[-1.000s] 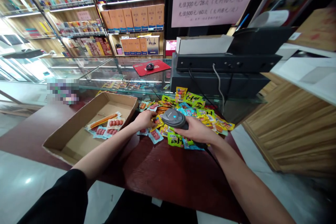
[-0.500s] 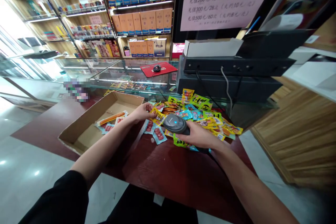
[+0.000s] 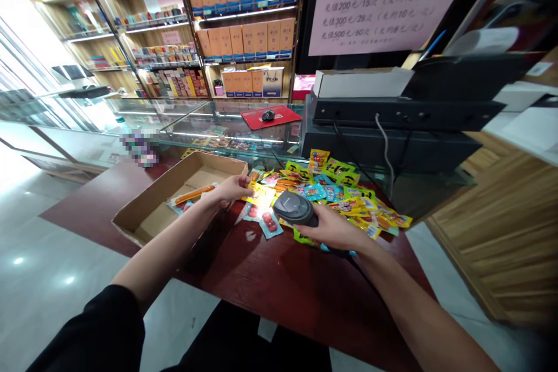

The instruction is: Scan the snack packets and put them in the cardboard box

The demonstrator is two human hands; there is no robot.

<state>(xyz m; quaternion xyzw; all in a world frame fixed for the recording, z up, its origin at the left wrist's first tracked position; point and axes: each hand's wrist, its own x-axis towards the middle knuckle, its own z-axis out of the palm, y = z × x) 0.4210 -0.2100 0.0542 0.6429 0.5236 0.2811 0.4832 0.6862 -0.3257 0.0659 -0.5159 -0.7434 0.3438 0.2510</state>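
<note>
My left hand (image 3: 234, 188) pinches the edge of a yellow snack packet (image 3: 258, 194), beside the right wall of the cardboard box (image 3: 143, 203). Wrapped round the handle of a dark grey barcode scanner (image 3: 293, 208) is my right hand (image 3: 329, 225); the scanner's head points left toward the packet, which is brightly lit. Just below them lies a clear-blue packet of red sausages (image 3: 270, 223). A pile of yellow, green and blue packets (image 3: 349, 207) spreads behind and right of the scanner. Inside the box are a long orange sausage packet (image 3: 195, 194) and smaller packets.
The dark red table (image 3: 244, 267) carries everything. Behind it stands a glass counter with a mouse (image 3: 268, 115) on a red mat (image 3: 288, 116). Black equipment (image 3: 392, 142) with hanging cables rises at the back right. The scanner's cable runs under my right forearm.
A bright light now falls on the yellow packet and the sausage packets near it; the scanner's blue indicator no longer shows. The whole view has shifted slightly, with both hands in nearly the same places.
</note>
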